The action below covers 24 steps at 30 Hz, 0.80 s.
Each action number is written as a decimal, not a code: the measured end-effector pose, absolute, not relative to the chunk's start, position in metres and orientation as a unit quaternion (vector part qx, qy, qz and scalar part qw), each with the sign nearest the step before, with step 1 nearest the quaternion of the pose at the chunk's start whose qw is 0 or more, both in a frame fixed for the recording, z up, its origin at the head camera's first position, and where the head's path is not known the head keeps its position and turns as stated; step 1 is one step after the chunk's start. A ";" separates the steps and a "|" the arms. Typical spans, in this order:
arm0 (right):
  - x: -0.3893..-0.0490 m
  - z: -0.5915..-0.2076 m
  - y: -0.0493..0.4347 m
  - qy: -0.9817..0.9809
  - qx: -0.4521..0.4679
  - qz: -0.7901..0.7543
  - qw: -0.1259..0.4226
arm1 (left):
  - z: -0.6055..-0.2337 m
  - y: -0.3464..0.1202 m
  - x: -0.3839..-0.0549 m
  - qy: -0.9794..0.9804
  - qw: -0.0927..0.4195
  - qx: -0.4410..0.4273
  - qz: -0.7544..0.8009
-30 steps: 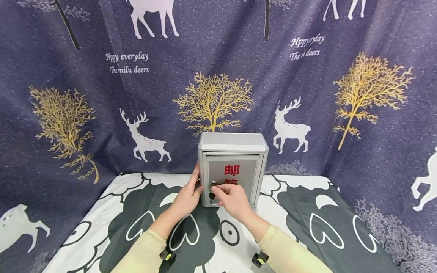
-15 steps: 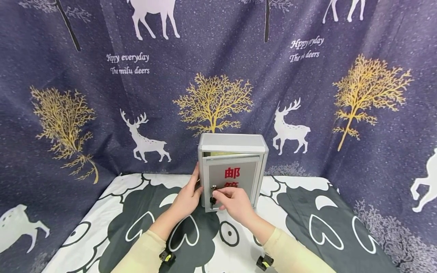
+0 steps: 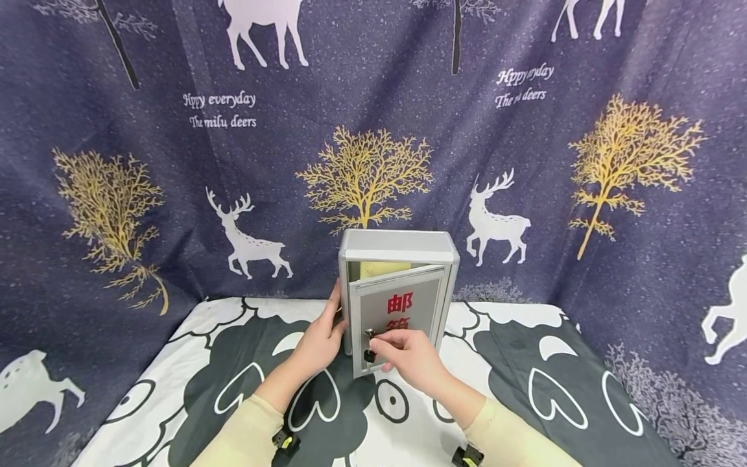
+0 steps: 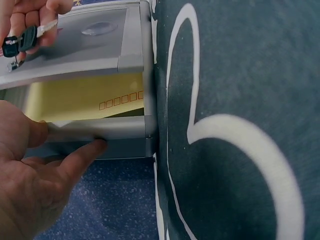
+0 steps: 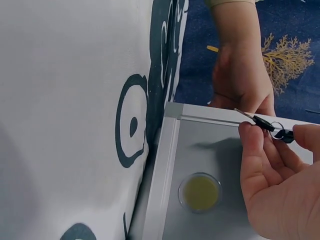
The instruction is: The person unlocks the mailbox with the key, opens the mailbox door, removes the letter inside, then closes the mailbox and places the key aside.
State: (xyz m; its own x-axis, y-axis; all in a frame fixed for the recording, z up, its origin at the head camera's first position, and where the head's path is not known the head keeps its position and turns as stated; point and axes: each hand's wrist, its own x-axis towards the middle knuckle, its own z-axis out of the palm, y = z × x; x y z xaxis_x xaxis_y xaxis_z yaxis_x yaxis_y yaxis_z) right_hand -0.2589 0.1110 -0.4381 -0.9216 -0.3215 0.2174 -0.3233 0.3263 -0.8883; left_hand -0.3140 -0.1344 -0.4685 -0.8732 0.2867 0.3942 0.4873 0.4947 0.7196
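A silver mailbox (image 3: 403, 242) with red characters stands upright at centre in the head view. Its front door (image 3: 379, 305) hangs ajar, the left edge swung out. My left hand (image 3: 318, 337) holds the mailbox's left side, thumb at the front rim and fingers along the outer wall. My right hand (image 3: 408, 357) pinches the black-headed key (image 5: 285, 136) at the door's lock. A second key (image 5: 262, 122) dangles from the same ring. Inside the box, a yellow envelope (image 4: 75, 100) with a row of small red squares shows through the gap.
A bed-like surface with a black-and-white cartoon cloth (image 3: 262, 389) lies under the box. Behind it hangs a dark blue curtain (image 3: 373, 78) with deer and trees. A round clear window (image 5: 200, 192) sits low in the door.
The door has swung from nearly closed to ajar, its left edge coming toward me with my right hand on the key. The envelope has come into sight. My left hand stays put.
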 end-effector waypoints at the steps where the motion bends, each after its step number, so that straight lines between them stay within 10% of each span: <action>1: -0.258 -0.438 0.112 -0.813 0.200 0.546 -0.002 | -0.469 -0.134 -0.314 -0.858 0.113 -0.226 -0.448; 24: -0.241 -0.440 0.146 -0.783 0.230 0.574 -0.071 | -0.470 -0.134 -0.314 -0.860 0.129 -0.230 -0.436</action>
State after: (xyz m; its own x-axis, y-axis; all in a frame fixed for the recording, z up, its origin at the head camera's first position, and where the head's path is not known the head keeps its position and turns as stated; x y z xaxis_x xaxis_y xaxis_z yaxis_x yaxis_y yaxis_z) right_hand -0.2411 0.1457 -0.4403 -0.8839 -0.4419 0.1531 -0.2790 0.2355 -0.9310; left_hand -0.3138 -0.1337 -0.4699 -0.8608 0.2831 0.4228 0.5084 0.5142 0.6908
